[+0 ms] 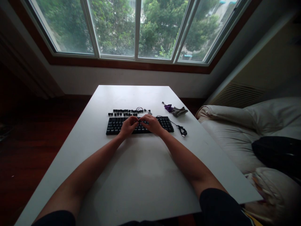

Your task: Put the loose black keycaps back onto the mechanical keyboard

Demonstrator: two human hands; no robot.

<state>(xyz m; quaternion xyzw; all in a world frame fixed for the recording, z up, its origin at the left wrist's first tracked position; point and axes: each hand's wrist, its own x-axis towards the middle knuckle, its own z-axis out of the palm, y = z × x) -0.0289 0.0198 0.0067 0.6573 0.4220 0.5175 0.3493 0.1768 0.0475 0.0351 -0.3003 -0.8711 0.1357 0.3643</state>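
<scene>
A black full-size keyboard point(140, 129) is set crosswise near the middle of a white tabletop point(141, 163), squarely within reach of both arms. Over its middle the left hand point(129, 125) and the right hand point(151, 123) are brought almost together, thumbs and fingers curled inward; whether a keycap or anything else is gripped by either hand cannot be told, as the fingertips are too small and dark. The hands are probably held so close for fine work on one spot. Just beyond the keyboard, loose black keycaps point(125, 110) are laid out in two rows, perhaps so that their order is kept. By the right end of the rows a thin wire loop point(139, 109) and a small silvery item point(148, 112) are seen. To the right, the cable point(182, 130) is bundled, seemingly to be kept out of the way; farther back, a purple cloth point(168, 108) and a grey cloth point(179, 111) are left crumpled together. Beyond the tabletop, trees are framed by a wide window point(117, 31).
</scene>
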